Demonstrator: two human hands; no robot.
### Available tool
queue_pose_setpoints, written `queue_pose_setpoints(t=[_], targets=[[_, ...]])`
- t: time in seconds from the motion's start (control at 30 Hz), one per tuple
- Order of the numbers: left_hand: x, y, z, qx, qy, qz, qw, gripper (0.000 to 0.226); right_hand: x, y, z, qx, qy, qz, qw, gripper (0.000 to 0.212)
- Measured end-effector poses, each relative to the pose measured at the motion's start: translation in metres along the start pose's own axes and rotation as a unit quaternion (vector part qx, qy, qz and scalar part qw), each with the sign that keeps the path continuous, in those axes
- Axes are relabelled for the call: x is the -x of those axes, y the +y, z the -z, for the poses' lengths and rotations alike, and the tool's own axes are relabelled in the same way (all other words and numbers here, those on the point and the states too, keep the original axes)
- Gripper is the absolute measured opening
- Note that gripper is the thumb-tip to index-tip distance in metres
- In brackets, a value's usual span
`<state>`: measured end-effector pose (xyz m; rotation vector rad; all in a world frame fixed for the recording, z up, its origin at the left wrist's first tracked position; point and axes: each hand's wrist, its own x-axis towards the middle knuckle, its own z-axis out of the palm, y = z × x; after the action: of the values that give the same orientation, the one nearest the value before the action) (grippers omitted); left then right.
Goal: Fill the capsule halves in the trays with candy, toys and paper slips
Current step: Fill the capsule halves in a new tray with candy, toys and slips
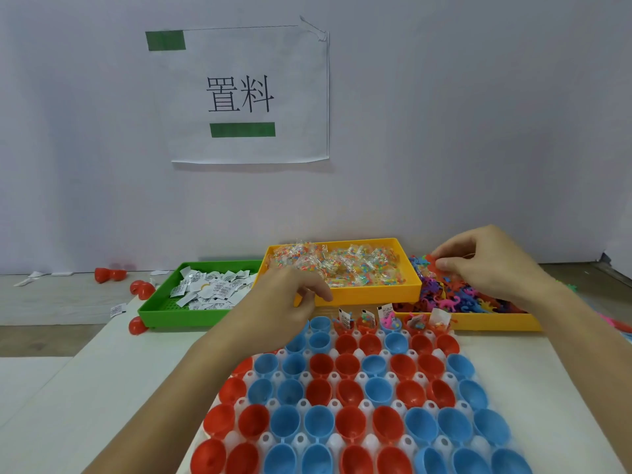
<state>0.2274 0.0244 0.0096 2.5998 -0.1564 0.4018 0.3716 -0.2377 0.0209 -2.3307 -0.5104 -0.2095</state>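
Observation:
A white tray holds several red and blue capsule halves; those in the far row at the right hold slips, candy and toys. My left hand hovers over the tray's far left corner, fingers loosely curled; what it holds, if anything, is hidden. My right hand pinches a red toy above the yellow toy tray. Candy packets fill the raised yellow tray. Paper slips lie in the green tray.
Loose red capsule halves and stray slips lie on the table left of the green tray. A wall with a taped paper sign stands right behind the trays. Stray toys lie at the far right edge.

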Motion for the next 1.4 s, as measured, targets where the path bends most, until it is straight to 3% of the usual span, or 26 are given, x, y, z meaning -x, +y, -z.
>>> queue_pose_setpoints(t=[0.2, 0.4, 0.53, 1.0, 1.4], targets=[[0.0, 0.016, 0.0, 0.156, 0.034, 0.021, 0.987, 0.018, 0.014, -0.041, -0.004, -0.202, -0.056, 0.042, 0.977, 0.014], [0.0, 0.033, 0.0, 0.316, 0.05, 0.047, 0.946, 0.015, 0.03, -0.071, -0.024, -0.288, -0.132, 0.084, 0.945, 0.011], [-0.001, 0.031, 0.001, 0.304, 0.091, 0.031, 0.948, 0.01, 0.034, -0.077, -0.031, -0.315, -0.157, 0.094, 0.931, 0.013], [-0.003, 0.025, -0.003, 0.332, 0.126, 0.043, 0.934, 0.005, 0.041, -0.083, -0.032, -0.335, -0.17, 0.064, 0.925, 0.027], [-0.003, 0.021, -0.003, 0.311, 0.13, 0.053, 0.94, 0.008, 0.042, -0.084, -0.037, -0.32, -0.16, 0.061, 0.932, 0.023]])
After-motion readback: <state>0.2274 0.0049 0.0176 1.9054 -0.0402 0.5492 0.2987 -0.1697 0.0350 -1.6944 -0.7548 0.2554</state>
